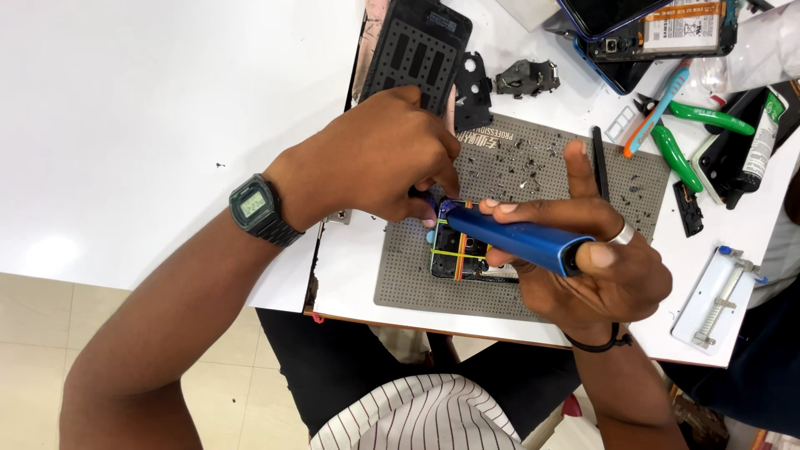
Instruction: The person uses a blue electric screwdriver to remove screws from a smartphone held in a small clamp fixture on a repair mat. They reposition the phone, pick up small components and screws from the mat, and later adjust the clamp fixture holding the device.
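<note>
Near the frame's middle, your right hand [604, 262] is clamped on a blue tool [517, 239]; your left hand [379, 158] pinches the fragile-looking phone [461, 260]; hold its edges.

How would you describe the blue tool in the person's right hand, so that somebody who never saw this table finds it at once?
Look at the grey perforated work mat on the white table. Over its near edge, the right hand grips a blue electric screwdriver, tip down on an opened phone. It is a thick, smooth metallic blue cylinder, unlike the green-handled pliers further right.
</note>
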Motion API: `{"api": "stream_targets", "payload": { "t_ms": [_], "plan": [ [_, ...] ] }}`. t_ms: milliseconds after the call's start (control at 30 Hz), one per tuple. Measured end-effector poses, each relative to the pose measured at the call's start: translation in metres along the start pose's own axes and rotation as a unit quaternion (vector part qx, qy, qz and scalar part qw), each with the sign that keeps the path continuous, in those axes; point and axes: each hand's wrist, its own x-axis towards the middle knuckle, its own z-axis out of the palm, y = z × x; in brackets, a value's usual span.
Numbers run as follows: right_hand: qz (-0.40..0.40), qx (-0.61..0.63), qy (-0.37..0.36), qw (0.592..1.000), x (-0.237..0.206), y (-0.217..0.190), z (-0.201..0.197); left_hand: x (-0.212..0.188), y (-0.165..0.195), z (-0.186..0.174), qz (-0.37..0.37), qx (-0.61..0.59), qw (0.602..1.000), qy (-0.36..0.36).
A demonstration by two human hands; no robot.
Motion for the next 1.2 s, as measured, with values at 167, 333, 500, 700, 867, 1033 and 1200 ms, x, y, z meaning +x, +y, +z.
{"api": "stream_targets", "payload": {
  "t_ms": [167, 333, 500, 700, 867, 1033, 1200],
  "plan": [
    [0.018, 0.007, -0.006, 1.0, 0.001, 0.0, 0.0, 0.0, -0.001, -0.001, 0.008, -0.01, 1.0, 0.004],
    [-0.03, -0.074, 0.015, 0.997, 0.006, -0.008, -0.002, -0.001, 0.0, -0.003, 0.022, -0.024, 0.999, 0.023],
    [-0.054, -0.203, 0.026, 0.977, 0.001, 0.01, -0.051, -0.003, 0.0, -0.007, 0.023, -0.023, 0.999, 0.033],
    [-0.076, -0.366, 0.097, 0.922, -0.028, 0.014, -0.108, 0.001, 0.005, -0.003, 0.037, -0.027, 0.998, 0.04],
    [-0.113, -0.282, 0.15, 0.941, -0.042, 0.038, -0.108, 0.001, 0.014, -0.003, 0.06, 0.074, 0.994, 0.054],
    [-0.155, -0.228, 0.106, 0.955, -0.02, 0.043, -0.096, 0.0, 0.029, -0.003, 0.049, 0.193, 0.98, 0.025],
    [-0.153, -0.3, 0.16, 0.928, -0.004, 0.042, -0.087, 0.002, 0.041, -0.006, 0.047, 0.226, 0.973, 0.008]
  ]
}}
